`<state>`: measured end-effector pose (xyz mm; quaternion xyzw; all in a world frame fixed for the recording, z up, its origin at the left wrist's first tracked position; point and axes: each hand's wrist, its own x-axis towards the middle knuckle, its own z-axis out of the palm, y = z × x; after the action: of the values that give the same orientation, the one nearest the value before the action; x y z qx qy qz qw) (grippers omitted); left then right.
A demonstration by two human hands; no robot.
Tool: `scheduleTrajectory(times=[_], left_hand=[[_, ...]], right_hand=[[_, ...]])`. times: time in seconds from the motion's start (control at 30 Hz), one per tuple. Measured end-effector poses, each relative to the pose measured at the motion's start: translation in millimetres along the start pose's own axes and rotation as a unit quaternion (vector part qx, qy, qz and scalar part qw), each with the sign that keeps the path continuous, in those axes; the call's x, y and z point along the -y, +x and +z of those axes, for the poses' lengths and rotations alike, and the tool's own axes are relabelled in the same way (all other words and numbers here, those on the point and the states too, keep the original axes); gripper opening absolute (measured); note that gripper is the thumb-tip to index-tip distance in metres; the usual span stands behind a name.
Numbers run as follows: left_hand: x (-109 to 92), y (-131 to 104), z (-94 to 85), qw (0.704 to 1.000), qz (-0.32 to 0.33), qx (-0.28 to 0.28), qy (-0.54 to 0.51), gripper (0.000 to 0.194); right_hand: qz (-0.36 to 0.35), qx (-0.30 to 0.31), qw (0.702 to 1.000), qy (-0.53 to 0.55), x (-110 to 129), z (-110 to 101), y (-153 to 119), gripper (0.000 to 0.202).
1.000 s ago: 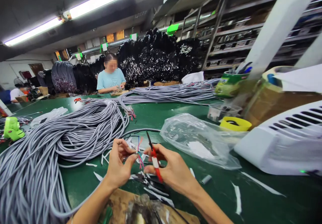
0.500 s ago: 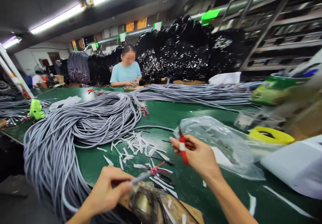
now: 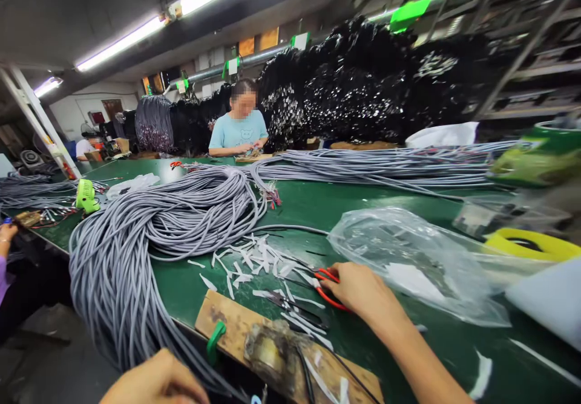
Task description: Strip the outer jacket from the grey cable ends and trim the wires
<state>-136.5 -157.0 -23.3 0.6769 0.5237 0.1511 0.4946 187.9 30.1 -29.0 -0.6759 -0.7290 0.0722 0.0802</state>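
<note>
My right hand (image 3: 358, 286) is closed on red-handled pliers (image 3: 330, 289), low over the green table beside white paper strips (image 3: 254, 259). At the bottom edge is my left hand (image 3: 157, 380), partly cut off, its fingers curled and their tips hidden; whether it holds anything does not show. A wooden board (image 3: 227, 319) with a worn metal fixture (image 3: 267, 352) and a green clip (image 3: 215, 337) lies between my hands. Dark-handled pliers (image 3: 297, 310) rest behind the board.
A large bundle of grey cables (image 3: 181, 210) hangs over the table's left edge. A clear plastic bag (image 3: 390, 241) and yellow tape roll (image 3: 526, 244) are at right. Across the table (image 3: 313, 201) sits a person (image 3: 240, 129); another person's hand (image 3: 6, 234) shows far left.
My left hand has moved down and left, away from the board; the grey cable end with red wires is no longer seen in it. My right hand has lowered the red-handled pliers to the table.
</note>
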Motion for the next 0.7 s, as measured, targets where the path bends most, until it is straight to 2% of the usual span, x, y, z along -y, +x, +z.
scheduleTrajectory(times=[0.07, 0.13, 0.17, 0.2, 0.23, 0.3, 0.37, 0.43, 0.53, 0.63, 0.7], left_hand=[[-26, 29, -17.3, 0.995, 0.054, -0.006, 0.082, 0.027], [-47, 73, -34.7, 0.983, 0.082, -0.041, 0.162, 0.022], [-55, 99, -42.3, 0.973, 0.072, -0.093, 0.197, 0.019], [-61, 126, -48.8, 0.957, 0.051, -0.176, 0.224, 0.016], [-65, 152, -53.8, 0.948, 0.047, -0.217, 0.229, 0.017], [-70, 195, -60.1, 0.934, 0.044, -0.275, 0.225, 0.019], [-71, 224, -64.0, 0.923, 0.039, -0.322, 0.209, 0.02], [-69, 239, -69.4, 0.916, 0.034, -0.356, 0.181, 0.022], [-69, 244, -84.3, 0.916, 0.032, -0.383, 0.114, 0.024], [-77, 232, -99.6, 0.919, 0.046, -0.391, 0.032, 0.025], [-84, 209, -106.9, 0.912, 0.076, -0.402, -0.02, 0.032]], right_hand=[[-0.029, -0.003, 0.999, 0.013, 6, -5, -2, 0.023], [-0.077, 0.0, 0.996, 0.033, 13, -8, -4, 0.024], [-0.105, 0.006, 0.994, 0.044, 16, -9, -5, 0.024], [-0.132, 0.014, 0.99, 0.053, 19, -9, -7, 0.023], [-0.156, 0.022, 0.986, 0.06, 22, -9, -9, 0.022], [-0.19, 0.028, 0.979, 0.065, 28, -7, -12, 0.021], [-0.209, 0.025, 0.975, 0.064, 31, -6, -15, 0.021], [-0.218, 0.022, 0.974, 0.061, 33, -5, -17, 0.021], [-0.214, 0.013, 0.975, 0.058, 32, -6, -19, 0.022], [-0.193, 0.003, 0.979, 0.056, 29, -8, -19, 0.023], [-0.182, 0.002, 0.982, 0.058, 26, -9, -17, 0.024]])
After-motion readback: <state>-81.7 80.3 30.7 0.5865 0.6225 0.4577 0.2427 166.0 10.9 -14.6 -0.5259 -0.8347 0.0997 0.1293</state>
